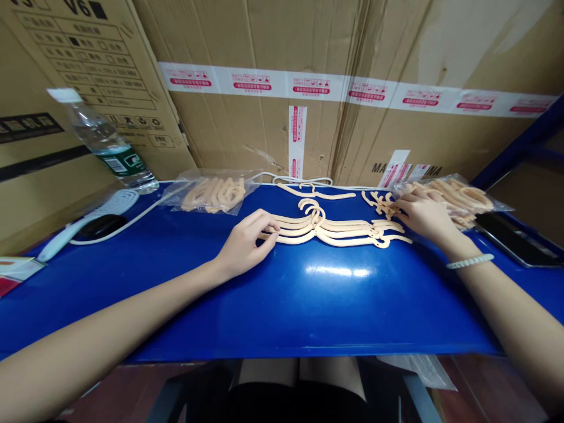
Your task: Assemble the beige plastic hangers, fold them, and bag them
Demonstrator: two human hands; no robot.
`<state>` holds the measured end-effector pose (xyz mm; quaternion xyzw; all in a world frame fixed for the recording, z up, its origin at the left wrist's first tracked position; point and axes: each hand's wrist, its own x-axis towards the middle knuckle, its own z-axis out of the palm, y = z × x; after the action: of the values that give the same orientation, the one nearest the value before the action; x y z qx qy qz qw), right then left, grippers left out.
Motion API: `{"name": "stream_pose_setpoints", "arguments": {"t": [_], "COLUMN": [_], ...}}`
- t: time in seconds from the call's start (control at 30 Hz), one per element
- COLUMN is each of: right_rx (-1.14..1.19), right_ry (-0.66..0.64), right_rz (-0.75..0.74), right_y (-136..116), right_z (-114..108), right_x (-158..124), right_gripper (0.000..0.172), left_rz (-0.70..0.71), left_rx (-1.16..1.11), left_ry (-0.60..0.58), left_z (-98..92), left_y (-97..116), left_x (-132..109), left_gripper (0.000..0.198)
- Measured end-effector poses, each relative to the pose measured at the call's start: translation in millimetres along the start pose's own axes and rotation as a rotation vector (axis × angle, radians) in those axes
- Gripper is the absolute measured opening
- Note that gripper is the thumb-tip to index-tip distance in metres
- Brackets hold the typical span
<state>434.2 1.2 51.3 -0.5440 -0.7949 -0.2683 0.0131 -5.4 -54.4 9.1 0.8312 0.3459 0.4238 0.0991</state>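
Observation:
A stack of small beige plastic hangers (339, 230) lies on the blue table (282, 299). My left hand (247, 244) rests on the stack's left ends, fingers curled and pinching them. My right hand (423, 214) reaches to the right, fingers bent over a loose pile of small beige pieces (379, 202) beside an open clear bag of hangers (462, 197). A single hanger (315, 192) lies farther back. A bead bracelet (469, 261) circles my right wrist.
A sealed clear bag of hangers (214, 192) lies at the back left. A water bottle (103, 141), a white cable (118, 202) and a black mouse-like object (101, 224) sit far left. A dark phone (511, 238) lies at right. Cardboard boxes (308, 88) wall the back.

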Motion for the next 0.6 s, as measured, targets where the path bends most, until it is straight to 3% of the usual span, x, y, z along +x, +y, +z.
{"name": "stream_pose_setpoints", "arguments": {"t": [0.47, 0.6], "right_rx": [-0.041, -0.025], "right_ry": [-0.006, 0.003], "right_rz": [-0.098, -0.116], "right_y": [-3, -4], "right_z": [-4, -4], "right_x": [3, 4], "right_gripper": [0.031, 0.029], "left_rz": [-0.036, -0.041], "left_rx": [0.069, 0.165], "left_ry": [0.018, -0.099], "left_z": [-6.6, -10.9], "left_y": [-3, -11], "left_x": [9, 22], "left_gripper": [0.009, 0.018]}}
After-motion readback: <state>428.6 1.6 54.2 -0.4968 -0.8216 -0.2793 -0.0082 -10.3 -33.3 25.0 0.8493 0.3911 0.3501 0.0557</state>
